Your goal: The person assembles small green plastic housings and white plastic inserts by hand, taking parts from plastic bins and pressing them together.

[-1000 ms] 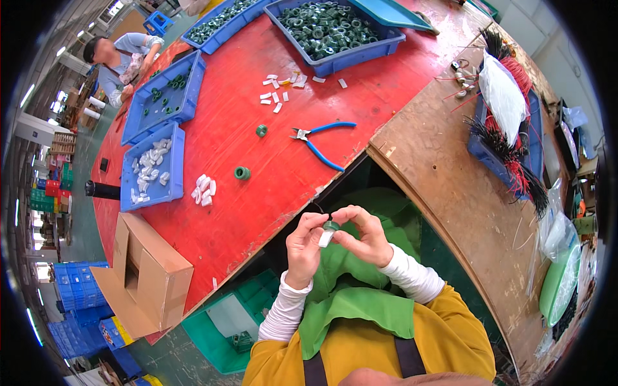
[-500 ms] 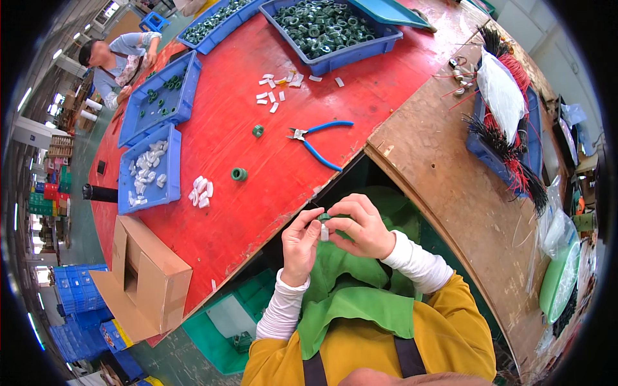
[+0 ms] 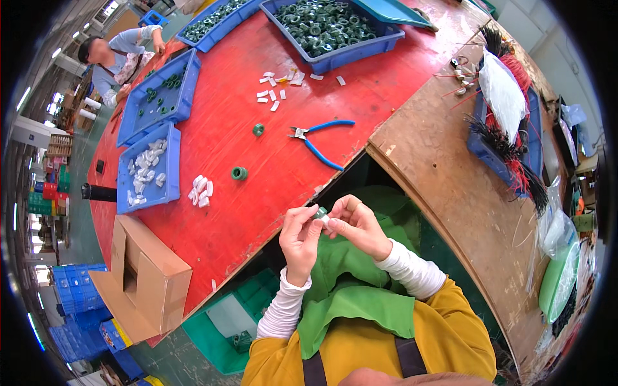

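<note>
The left hand (image 3: 299,243) is closed at the fingertips, thumb and fingers pinching a small green ring (image 3: 321,212) just off the near edge of the red table (image 3: 222,235). A white piece (image 3: 326,220) sits against the ring, on its near side. The right hand (image 3: 364,233) has its thumb and forefinger drawn close beside that white piece, touching or almost so; from here I can't tell whether that grip has closed on it. Both hands are above the green apron (image 3: 360,309).

Beyond them on the table, two loose green rings lie apart, a nearer one (image 3: 239,173) and a farther one (image 3: 258,130). Right of these, blue-handled cutters (image 3: 331,123) lie spread. To the left there's a small heap of white pieces (image 3: 202,191), then a blue tray (image 3: 174,154) with more of them. On the far side a large blue tray (image 3: 357,51) is heaped with green rings. Near left stands an open cardboard box (image 3: 170,273); far left, another person (image 3: 125,45) is at the table.
</note>
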The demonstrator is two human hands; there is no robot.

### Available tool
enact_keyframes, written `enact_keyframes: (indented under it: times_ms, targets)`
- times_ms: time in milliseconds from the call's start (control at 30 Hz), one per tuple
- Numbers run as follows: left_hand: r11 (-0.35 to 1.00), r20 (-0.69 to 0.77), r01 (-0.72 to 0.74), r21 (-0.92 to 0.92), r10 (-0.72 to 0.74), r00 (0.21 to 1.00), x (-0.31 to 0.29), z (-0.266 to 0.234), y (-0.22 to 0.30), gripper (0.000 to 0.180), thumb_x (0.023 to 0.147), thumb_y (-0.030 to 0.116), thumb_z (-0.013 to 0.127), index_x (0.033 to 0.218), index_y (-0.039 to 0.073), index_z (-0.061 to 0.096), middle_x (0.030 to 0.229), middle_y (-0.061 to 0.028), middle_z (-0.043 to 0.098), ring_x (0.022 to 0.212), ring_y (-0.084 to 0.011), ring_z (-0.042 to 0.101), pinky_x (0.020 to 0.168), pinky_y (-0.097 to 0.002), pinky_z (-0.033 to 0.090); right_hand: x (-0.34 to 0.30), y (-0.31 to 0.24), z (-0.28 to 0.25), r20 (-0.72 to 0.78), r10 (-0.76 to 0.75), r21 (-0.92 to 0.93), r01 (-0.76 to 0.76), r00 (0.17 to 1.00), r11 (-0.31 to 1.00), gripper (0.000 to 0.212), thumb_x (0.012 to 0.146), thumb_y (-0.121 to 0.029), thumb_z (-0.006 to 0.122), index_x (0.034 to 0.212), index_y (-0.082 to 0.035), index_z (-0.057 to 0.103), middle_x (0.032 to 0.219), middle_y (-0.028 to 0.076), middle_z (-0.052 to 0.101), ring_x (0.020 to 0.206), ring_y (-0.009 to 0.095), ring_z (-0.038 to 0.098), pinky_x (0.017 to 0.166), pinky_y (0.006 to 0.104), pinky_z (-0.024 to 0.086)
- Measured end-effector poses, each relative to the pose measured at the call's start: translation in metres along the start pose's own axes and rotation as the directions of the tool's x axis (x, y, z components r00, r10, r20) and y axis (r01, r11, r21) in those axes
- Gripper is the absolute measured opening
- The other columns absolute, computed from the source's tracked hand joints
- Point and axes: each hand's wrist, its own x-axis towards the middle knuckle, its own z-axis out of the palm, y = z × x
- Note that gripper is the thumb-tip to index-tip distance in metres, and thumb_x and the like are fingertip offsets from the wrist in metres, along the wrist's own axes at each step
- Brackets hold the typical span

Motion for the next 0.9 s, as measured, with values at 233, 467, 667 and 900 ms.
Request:
enact_keyframes:
  times_ms: [233,467,667,900]
  targets:
    - [0.700,0.060,0.381,-0.604,-0.437,0.898,0.002,-0.007,-0.012,0.019,0.093,0.007,0.057,0.110,-0.003,0.058,0.102,-0.0126,0.065,0.093,-0.0183,0.064,0.084,-0.0326,0.052,-0.004,0.002,0.003,0.181,-0.494,-0.531,0.507,0.851,0.679,0.019,0.085,0.002,0.065,0.097,0.000,0.050,0.089,0.010,0.060,0.082,0.019,0.062,0.076,0.0299,0.051]
    - [0.701,0.048,0.345,-0.624,-0.406,0.913,0.000,-0.007,-0.019,0.018,0.092,0.005,0.058,0.109,-0.002,0.059,0.100,-0.0114,0.066,0.090,-0.0171,0.064,0.082,-0.0305,0.052,-0.001,-0.014,0.005,0.321,-0.428,-0.597,0.532,0.845,0.601,0.027,0.077,0.007,0.067,0.101,-0.001,0.057,0.089,0.008,0.060,0.081,0.024,0.058,0.072,0.0330,0.048]
    - [0.757,0.025,0.334,-0.562,-0.388,0.922,-0.002,-0.005,-0.016,0.018,0.091,0.004,0.060,0.108,-0.003,0.059,0.097,-0.0105,0.066,0.086,-0.0163,0.064,0.078,-0.0289,0.053,-0.002,-0.007,0.001,0.366,-0.413,-0.501,0.551,0.834,0.667,0.028,0.074,0.001,0.072,0.099,-0.002,0.059,0.087,0.008,0.061,0.079,0.024,0.059,0.071,0.0322,0.049]
    - [0.825,0.053,0.369,-0.428,-0.385,0.921,-0.007,-0.006,-0.019,0.018,0.092,0.006,0.059,0.108,-0.003,0.058,0.097,-0.0112,0.066,0.085,-0.0169,0.065,0.078,-0.0311,0.055,0.004,-0.037,-0.004,0.453,-0.629,-0.686,0.698,0.631,0.206,0.026,0.070,-0.010,0.077,0.090,-0.005,0.061,0.074,0.004,0.059,0.061,0.021,0.058,0.054,0.0317,0.047]
